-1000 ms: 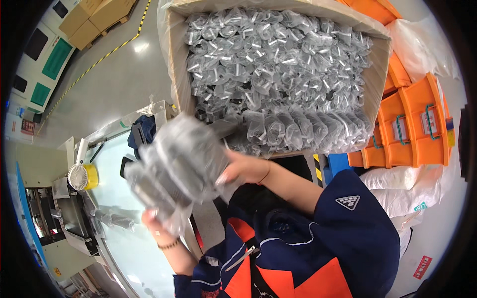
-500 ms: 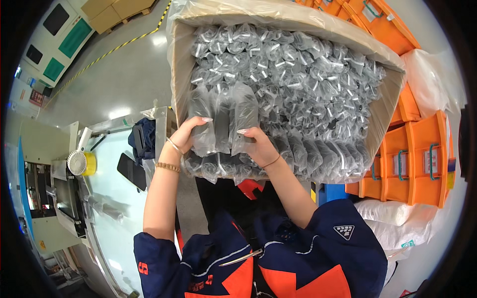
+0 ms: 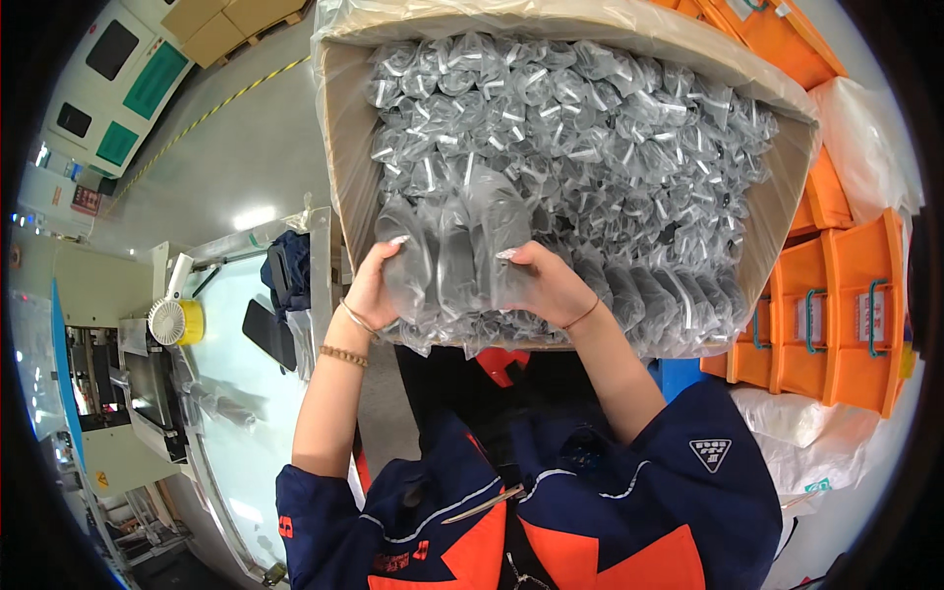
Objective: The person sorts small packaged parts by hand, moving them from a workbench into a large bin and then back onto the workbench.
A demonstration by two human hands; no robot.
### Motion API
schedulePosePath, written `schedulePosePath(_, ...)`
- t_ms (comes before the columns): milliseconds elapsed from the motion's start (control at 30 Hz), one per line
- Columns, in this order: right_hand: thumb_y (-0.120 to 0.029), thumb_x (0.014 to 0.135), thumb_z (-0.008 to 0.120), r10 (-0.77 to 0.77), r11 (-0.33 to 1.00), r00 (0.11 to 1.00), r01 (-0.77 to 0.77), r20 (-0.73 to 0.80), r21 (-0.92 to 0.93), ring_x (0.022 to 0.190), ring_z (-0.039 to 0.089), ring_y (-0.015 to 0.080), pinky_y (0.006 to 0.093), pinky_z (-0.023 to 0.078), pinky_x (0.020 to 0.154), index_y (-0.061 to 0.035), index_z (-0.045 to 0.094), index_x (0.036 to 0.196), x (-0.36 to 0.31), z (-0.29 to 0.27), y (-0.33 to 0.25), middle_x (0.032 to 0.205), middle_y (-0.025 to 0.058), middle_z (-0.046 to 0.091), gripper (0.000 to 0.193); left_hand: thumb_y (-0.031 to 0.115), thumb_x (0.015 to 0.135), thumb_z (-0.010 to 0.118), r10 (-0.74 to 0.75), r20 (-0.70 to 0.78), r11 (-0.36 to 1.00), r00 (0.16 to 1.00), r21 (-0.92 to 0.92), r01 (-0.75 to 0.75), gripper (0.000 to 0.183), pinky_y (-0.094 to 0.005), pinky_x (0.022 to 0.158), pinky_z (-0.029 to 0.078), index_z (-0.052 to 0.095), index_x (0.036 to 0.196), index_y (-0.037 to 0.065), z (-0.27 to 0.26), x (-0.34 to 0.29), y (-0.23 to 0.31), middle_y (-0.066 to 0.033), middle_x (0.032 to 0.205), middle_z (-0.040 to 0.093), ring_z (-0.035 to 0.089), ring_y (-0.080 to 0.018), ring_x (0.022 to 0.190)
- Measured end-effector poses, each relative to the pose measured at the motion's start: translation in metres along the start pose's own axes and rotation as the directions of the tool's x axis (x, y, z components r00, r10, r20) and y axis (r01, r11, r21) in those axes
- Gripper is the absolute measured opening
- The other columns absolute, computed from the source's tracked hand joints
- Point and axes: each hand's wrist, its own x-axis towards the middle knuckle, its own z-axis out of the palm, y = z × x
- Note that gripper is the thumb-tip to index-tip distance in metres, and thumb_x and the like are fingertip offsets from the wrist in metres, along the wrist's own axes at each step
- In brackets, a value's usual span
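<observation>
Between my two hands sits a row of three bagged dark parts, long rounded pieces in clear plastic bags. My left hand is closed against the left end of the row, thumb on top. From the other end my right hand presses in, its thumb also on top and its other fingers mostly hidden. The row is over the near left part of a large cardboard box lined with clear film. Packed inside the box are many more bagged parts, most standing on end with white strips showing.
Orange bins with green handles stand to the right, beside white plastic sacks. A pale worktable at the left holds a small fan, a black phone and dark cloth. Machinery stands farther left.
The held row looks larger and closer, and its bags are more bunched at the top. My hands are farther apart, with the right hand shifted right. The whole view has moved slightly.
</observation>
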Motion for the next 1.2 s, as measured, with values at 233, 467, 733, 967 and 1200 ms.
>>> schedulePosePath(233, -0.034, 0.075, 0.064, 0.050, 0.939, 0.993, -0.082, -0.103, -0.335, 0.109, 0.051, 0.0208, 0.0405, 0.050, 0.080, -0.0087, 0.013, 0.144, 0.022, 0.024, -0.004, 0.122, 0.0102, 0.048, 0.090, 0.031, 0.084, 0.058, -0.159, -0.198, 0.926, 0.967, 0.310, 0.215, 0.035, -0.0340, 0.079, 0.052, 0.061, 0.104, 0.003, 0.003, -0.008, 0.020, -0.0110, 0.101, 0.065, 0.064, -0.0224, 0.090)
schedulePosePath(467, -0.037, 0.071, 0.066, 0.170, 0.894, 0.979, -0.201, -0.110, -0.400, 0.110, 0.049, 0.0213, 0.0477, 0.048, 0.079, -0.0153, 0.007, 0.146, 0.018, 0.025, -0.018, 0.125, 0.0091, 0.044, 0.098, 0.047, 0.092, 0.042, 0.182, -0.405, -0.224, 0.896, 0.870, 0.439, 0.075, -0.0401, 0.094, 0.044, 0.023, 0.139, -0.008, 0.015, 0.021, 0.022, -0.0303, 0.116, 0.057, 0.057, -0.0386, 0.110)
schedulePosePath(733, -0.038, 0.072, 0.065, 0.123, 0.905, 0.987, -0.154, -0.103, -0.397, 0.103, 0.052, 0.0188, 0.0424, 0.049, 0.074, -0.0143, 0.014, 0.145, 0.015, 0.009, -0.022, 0.121, 0.0090, 0.047, 0.092, 0.042, 0.100, 0.021, -0.038, -0.491, -0.545, 0.870, 0.740, 0.394, 0.061, -0.0433, 0.084, 0.048, 0.058, 0.115, -0.004, 0.054, 0.029, 0.034, -0.0250, 0.105, 0.063, 0.062, -0.0386, 0.097)
schedulePosePath(967, -0.037, 0.074, 0.062, 0.040, 0.926, 0.995, -0.070, -0.088, -0.372, 0.099, 0.054, 0.0175, 0.0358, 0.049, 0.070, -0.0109, 0.017, 0.144, 0.004, 0.004, -0.026, 0.116, 0.0080, 0.049, 0.087, 0.035, 0.100, 0.022, 0.223, -0.452, -0.584, 0.863, 0.647, 0.490, 0.052, -0.0394, 0.092, 0.046, 0.063, 0.115, 0.006, 0.032, 0.041, 0.007, -0.0114, 0.121, 0.061, 0.058, -0.0281, 0.112)
schedulePosePath(1200, -0.027, 0.080, 0.055, 0.025, 0.960, 0.999, -0.032, -0.029, -0.279, 0.107, 0.050, 0.0190, 0.0386, 0.047, 0.082, -0.0100, 0.018, 0.145, -0.002, 0.009, -0.026, 0.123, 0.0080, 0.045, 0.077, 0.033, 0.099, 0.030, 0.027, -0.574, -0.837, 0.819, 0.435, 0.332, 0.044, -0.0365, 0.091, 0.047, 0.060, 0.122, 0.011, 0.038, 0.047, 0.011, -0.0084, 0.130, 0.055, 0.059, -0.0253, 0.112)
